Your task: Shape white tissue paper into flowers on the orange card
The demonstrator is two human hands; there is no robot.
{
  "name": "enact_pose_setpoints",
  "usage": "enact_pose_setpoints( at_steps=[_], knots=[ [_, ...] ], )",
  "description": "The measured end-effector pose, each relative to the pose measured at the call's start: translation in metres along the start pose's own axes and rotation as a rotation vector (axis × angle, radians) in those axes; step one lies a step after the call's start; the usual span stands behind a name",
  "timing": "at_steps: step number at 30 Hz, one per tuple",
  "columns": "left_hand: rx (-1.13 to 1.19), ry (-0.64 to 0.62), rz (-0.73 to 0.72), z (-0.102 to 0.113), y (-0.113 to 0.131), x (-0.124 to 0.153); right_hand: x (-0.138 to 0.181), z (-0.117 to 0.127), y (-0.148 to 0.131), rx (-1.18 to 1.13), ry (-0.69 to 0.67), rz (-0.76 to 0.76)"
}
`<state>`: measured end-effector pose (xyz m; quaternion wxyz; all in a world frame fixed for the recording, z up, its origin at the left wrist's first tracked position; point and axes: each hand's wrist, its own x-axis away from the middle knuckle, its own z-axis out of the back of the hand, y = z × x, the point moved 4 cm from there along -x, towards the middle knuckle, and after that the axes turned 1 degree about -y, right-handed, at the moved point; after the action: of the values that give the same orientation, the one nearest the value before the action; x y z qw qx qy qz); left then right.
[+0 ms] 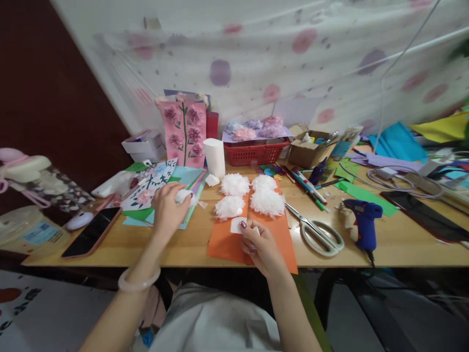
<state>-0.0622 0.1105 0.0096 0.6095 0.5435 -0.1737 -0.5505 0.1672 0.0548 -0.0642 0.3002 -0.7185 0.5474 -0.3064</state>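
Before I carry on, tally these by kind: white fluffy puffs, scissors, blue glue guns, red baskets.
White fluffy puffs: 4
Scissors: 1
Blue glue gun: 1
Red basket: 1
Total: 7

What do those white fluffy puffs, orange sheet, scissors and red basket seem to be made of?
White fluffy puffs: probably thin, matte tissue, given their ruffled edges; fabric is possible.
Orange sheet: likely matte paper or card, thin and straight-edged.
Scissors: silvery blades look metal; smooth, pale handles seem plastic.
Red basket: probably smooth plastic, with regular moulded slots.
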Motion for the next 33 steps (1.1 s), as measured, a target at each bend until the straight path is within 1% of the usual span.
enact_pose_setpoints(
  at_steps=[1,2,3,5,6,7,9,13,16,18,20,22,25,27,30,33],
  knots=[
    [-0.065,-0.057,-0.066,-0.007,0.010,0.013,0.000,0.001,0.000,0.000,0.008,0.003],
    [-0.070,-0.149,-0.109,-0.015,0.018,0.026,0.000,0.001,0.000,0.001,0.014,0.007],
    [-0.023,-0.250,-0.090,-0.024,0.023,0.040,-0.001,0.002,0.001,0.002,0.016,0.011],
    [0.132,-0.465,0.040,-0.043,0.027,0.065,-0.001,0.003,0.001,0.006,0.011,0.018],
    [0.211,-0.534,0.105,-0.051,0.027,0.074,-0.001,0.003,0.001,0.012,0.005,0.021],
    [0.284,-0.575,0.157,-0.057,0.027,0.081,-0.001,0.003,0.001,0.017,0.000,0.025],
    [0.387,-0.574,0.239,-0.064,0.024,0.087,-0.001,0.002,0.001,0.026,-0.007,0.030],
    [0.461,-0.482,0.342,-0.064,0.020,0.083,0.000,0.001,0.000,0.017,-0.006,0.059],
    [0.459,-0.437,0.330,-0.058,0.021,0.080,0.002,0.000,0.001,0.045,-0.024,0.089],
    [0.434,-0.444,0.307,-0.056,0.022,0.081,0.003,-0.001,0.003,0.105,-0.078,0.092],
    [0.410,-0.501,0.305,-0.056,0.023,0.084,0.005,-0.002,0.005,0.166,-0.147,0.091],
    [0.408,-0.593,0.322,-0.058,0.024,0.089,0.008,-0.001,0.008,0.203,-0.198,0.076],
    [0.451,-0.750,0.340,-0.064,0.028,0.095,0.009,0.001,0.011,0.214,-0.222,0.022],
    [0.485,-0.828,0.335,-0.066,0.031,0.098,0.010,0.002,0.012,0.207,-0.232,0.006],
    [0.495,-0.880,0.271,-0.067,0.033,0.099,0.010,0.001,0.012,0.222,-0.271,0.008],
    [0.421,-0.861,0.166,-0.065,0.031,0.099,0.010,-0.001,0.010,0.263,-0.304,0.023]
  ],
)
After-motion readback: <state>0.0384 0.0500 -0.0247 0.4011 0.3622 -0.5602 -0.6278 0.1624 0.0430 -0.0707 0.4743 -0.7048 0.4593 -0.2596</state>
